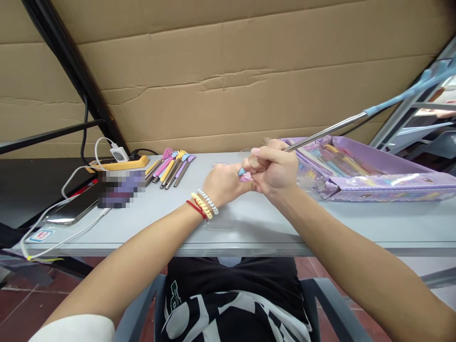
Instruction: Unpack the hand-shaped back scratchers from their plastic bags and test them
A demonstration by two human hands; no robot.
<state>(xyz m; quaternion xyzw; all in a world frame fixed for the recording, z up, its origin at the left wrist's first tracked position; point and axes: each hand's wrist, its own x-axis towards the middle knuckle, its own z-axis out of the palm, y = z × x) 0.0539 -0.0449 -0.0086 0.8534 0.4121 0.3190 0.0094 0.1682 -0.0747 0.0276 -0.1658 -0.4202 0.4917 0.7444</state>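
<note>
Hold the shiny stick [331, 129] snug in your right hand [276, 167], curled tight around it, so its blue end [242, 171] doesn't wobble beside your left hand [223, 183], close by, though I can't tell what that hand grips

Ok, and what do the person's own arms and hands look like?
The left hand is ungloved; its wrist wears a silvery-white twisted bracelet, a yellow twisted bracelet and a thin red cord. A white sleeve shows further up that arm. The right hand is ungloved, with no bracelet or sleeve visible.
</note>
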